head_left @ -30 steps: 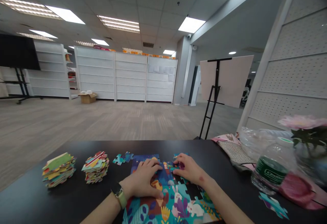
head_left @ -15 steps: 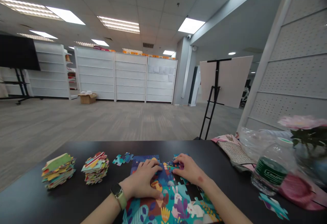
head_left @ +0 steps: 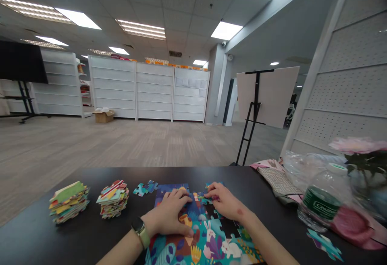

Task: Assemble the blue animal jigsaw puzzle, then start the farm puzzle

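My left hand [head_left: 172, 213] lies spread, fingers slightly apart, on the jigsaw puzzle [head_left: 181, 253] at the table's [head_left: 121, 239] near middle. My right hand [head_left: 225, 201], fingers bent, is at its far right part; can't tell if it grips a piece. Hands apart.

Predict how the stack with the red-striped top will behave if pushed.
The stack would probably shear or topple: its many thin pieces sit unevenly, edges jutting out. No band shows around it, so pieces may slide apart. Each looks like flat card, likely stiff.
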A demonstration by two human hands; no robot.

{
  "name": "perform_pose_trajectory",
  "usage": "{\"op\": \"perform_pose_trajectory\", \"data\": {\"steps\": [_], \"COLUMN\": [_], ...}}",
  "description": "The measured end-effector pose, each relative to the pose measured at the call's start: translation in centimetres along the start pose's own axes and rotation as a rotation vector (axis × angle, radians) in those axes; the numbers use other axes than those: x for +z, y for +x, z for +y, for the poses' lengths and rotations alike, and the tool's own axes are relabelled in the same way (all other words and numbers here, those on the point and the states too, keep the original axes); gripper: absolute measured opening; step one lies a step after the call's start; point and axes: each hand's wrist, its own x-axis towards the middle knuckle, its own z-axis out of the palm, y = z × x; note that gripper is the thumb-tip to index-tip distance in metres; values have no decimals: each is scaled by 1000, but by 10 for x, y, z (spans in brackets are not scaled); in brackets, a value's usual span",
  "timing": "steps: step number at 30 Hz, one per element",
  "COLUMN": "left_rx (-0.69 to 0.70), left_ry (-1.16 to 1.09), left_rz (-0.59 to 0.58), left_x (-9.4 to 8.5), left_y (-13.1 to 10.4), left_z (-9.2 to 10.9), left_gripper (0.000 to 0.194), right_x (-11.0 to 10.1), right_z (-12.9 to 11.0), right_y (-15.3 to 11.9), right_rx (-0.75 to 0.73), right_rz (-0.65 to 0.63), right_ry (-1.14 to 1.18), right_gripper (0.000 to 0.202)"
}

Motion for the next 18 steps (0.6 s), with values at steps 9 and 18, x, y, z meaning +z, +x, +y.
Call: {"op": "perform_pose_trajectory", "data": {"steps": [9,18], "left_rx": [2,0], "left_ry": [13,1], "left_rz": [1,-3], "left_x": [0,1], "left_y": [-1,0], "left_z": [0,-2], "left_gripper": [82,84], "right_x": [-3,-8], "right_z": [7,2], "right_y": [-2,-4], "right_rx": [-54,-49], "right_rz": [-40,-52], "right_ry": [16,-7], "right_gripper": [46,47]}}
